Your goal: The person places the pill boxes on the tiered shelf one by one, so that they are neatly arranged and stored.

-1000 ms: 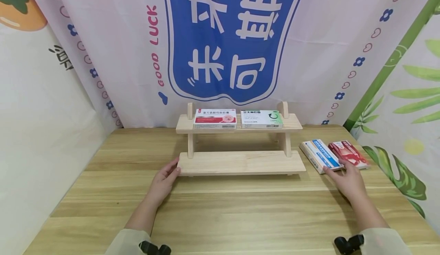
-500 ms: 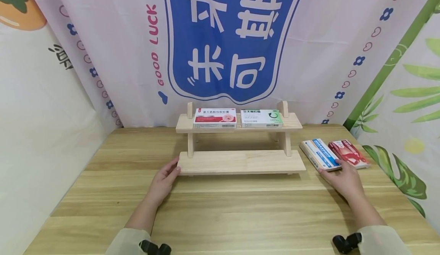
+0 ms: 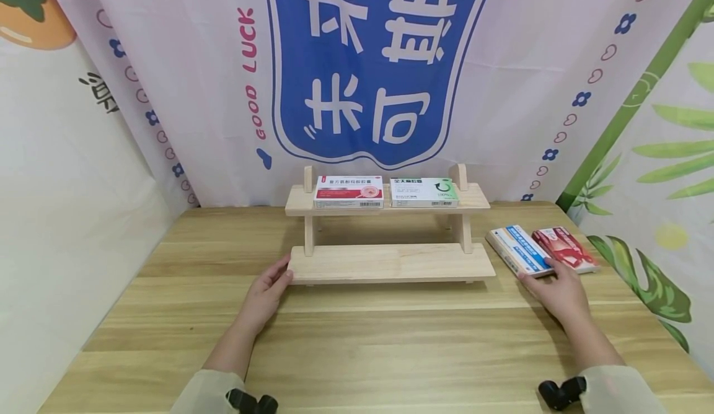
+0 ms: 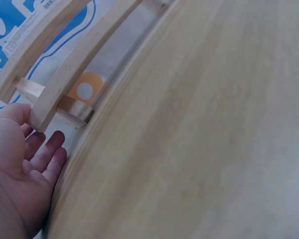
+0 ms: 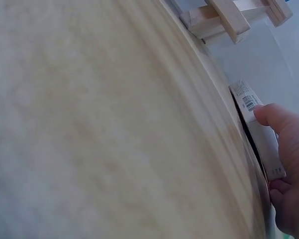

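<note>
My left hand touches the left end of the lower shelf of a pale wooden two-tier rack. In the left wrist view its thumb meets the plank's end, while the other fingers hang loosely bent below. At the right of the table, my right hand grips the near end of a white medicine box with blue and orange stripes. The right wrist view shows the thumb against the box's barcoded side; the fingers are partly hidden. A dark gap runs along the box's lower edge there.
A red medicine box lies close beside the striped one. On the upper shelf are a red-and-white box and a green-and-white box. Printed cloth hangs behind the wooden table.
My right hand has shifted slightly left and closed on the near end of the striped box. My left hand and the rack stay where they were.
</note>
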### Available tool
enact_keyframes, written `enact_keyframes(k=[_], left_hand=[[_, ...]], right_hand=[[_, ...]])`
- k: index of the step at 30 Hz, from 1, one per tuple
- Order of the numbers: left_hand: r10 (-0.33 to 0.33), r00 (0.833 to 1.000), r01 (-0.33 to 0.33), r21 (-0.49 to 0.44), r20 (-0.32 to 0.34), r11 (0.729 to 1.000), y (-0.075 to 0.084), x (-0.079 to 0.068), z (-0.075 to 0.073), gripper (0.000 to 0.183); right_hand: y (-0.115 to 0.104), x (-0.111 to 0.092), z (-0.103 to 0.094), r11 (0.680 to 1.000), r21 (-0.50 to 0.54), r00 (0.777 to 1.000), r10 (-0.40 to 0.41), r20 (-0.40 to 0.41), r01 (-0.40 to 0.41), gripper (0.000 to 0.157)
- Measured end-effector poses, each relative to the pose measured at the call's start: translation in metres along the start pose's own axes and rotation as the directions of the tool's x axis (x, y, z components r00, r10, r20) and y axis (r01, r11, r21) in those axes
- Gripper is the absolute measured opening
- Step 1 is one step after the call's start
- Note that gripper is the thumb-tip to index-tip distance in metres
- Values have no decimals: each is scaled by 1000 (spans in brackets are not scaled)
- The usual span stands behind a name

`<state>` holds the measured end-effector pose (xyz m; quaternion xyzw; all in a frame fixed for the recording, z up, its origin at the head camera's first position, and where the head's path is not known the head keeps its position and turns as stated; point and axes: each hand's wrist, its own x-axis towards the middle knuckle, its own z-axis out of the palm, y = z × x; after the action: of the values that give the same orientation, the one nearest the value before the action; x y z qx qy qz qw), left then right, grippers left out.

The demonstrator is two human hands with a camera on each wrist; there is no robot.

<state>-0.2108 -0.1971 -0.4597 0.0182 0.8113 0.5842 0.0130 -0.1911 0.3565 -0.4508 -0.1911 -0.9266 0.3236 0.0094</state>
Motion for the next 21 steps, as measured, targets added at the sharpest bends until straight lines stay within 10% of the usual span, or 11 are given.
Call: enact_keyframes(k=[21], left_hand=[[2,1000,-2,-31,1,1000,2,-1,0,49]], right_hand=[[-16,-13,-16,992,125,998,-20,-59,27,97]])
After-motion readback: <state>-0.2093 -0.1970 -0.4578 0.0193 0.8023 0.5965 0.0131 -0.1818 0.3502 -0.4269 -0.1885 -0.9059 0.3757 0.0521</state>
